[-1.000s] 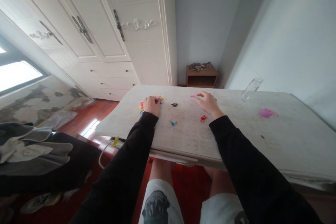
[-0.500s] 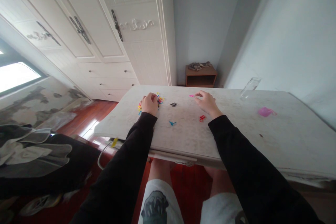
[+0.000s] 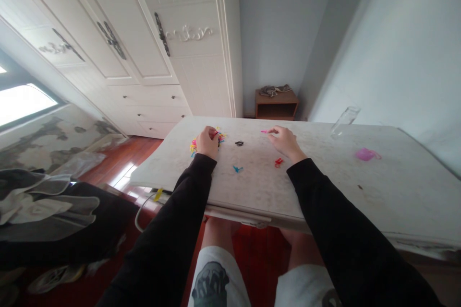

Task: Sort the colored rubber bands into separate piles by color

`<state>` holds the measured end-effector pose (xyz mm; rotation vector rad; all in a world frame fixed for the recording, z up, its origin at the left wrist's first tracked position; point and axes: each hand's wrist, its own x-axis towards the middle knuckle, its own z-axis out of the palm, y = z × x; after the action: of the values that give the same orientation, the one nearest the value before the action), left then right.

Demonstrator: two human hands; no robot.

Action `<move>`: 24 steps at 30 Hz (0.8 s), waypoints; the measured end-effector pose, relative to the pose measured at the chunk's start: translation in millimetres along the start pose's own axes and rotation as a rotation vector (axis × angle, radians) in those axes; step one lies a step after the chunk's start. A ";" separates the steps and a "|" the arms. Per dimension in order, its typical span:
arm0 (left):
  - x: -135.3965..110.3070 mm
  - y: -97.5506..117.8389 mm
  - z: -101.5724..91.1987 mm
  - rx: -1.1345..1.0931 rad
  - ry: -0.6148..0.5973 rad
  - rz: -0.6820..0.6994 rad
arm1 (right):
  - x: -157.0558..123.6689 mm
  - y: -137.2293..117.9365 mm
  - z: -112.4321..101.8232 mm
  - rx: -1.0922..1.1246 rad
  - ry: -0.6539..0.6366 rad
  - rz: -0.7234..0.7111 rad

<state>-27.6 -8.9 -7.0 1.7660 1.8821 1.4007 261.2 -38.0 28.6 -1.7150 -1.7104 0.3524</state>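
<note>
On the white table [image 3: 259, 192], my left hand [image 3: 208, 143] is over a mixed pile of small coloured rubber bands [image 3: 193, 146]. Its thumb and fingers are pinched at the pile's far right edge, with a bit of red showing at the tips. My right hand [image 3: 283, 141] rests farther right, fingers pressed together at a pink rubber band [image 3: 264, 131]; its fingertips are partly hidden. Between the hands lies a little group of black bands [image 3: 239, 143]. Nearer me are blue bands [image 3: 237, 169] and, just below my right hand, red bands [image 3: 278, 162].
A clear glass jar [image 3: 345, 121] stands at the table's far right. In front of it lies a pink translucent pouch [image 3: 365, 154], with a small dark mark [image 3: 359, 187] nearer me. Beyond the table are a white wardrobe [image 3: 201, 72] and a brown bedside cabinet [image 3: 276, 100].
The fingers of my left hand have shifted slightly at the pile, and a red bit now shows at their tips. My right hand stays by the pink band.
</note>
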 end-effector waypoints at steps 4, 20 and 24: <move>1.3 -1.7 1.6 -0.018 -0.024 -0.014 | 0.4 1.1 1.3 -0.009 0.010 -0.002; 0.3 -1.1 -1.1 0.067 -0.024 0.021 | -1.9 -3.6 -2.5 -0.019 -0.007 0.000; -0.1 0.6 -2.6 0.083 -0.004 0.039 | -1.5 -2.2 -1.9 -0.015 -0.007 -0.008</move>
<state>-29.1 -10.4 -5.2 1.8516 1.9399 1.3492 260.5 -40.1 30.9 -1.7186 -1.7288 0.3435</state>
